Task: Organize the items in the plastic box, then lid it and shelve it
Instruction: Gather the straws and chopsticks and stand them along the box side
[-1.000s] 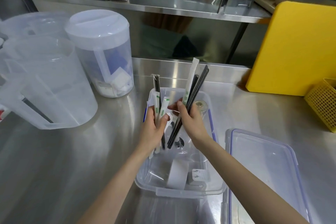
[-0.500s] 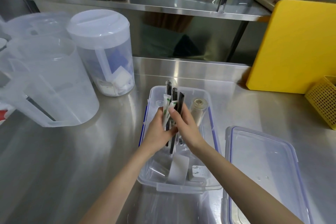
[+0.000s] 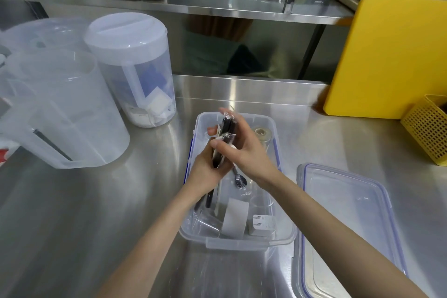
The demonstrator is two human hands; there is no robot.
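Near end of the clear plastic box (image 3: pixel 238 241) on the steel counter (image 3: pixel 96 213): a grey tape roll (image 3: pixel 235 218) standing on edge, a white plug adapter (image 3: pixel 261 224) just right of it, some clear wrapping at the left near corner. Blue-edged lid (image 3: pixel 348 222) lies flat on the counter just right of the box, off it. Mid box: a black plastic fork (image 3: pixel 239 179) under the wrists. Above the box's middle both hands wrap one bundle of wrapped black utensils (image 3: pixel 225 143), held roughly upright, leaning a bit right; left hand (image 3: pixel 205 172) closed round its lower part, right hand (image 3: pixel 244 152) closed over the upper part, fingers curled across it. Lower ends of the bundle poke down into the box. Far right corner of box: a clear tape roll (image 3: pixel 262 133). Further left: clear measuring jug (image 3: pixel 58 113), lidded round canister (image 3: pixel 135 72) behind it. Far right: yellow cutting board (image 3: pixel 391 55) upright, yellow perforated basket (image 3: pixel 428 130) near it.
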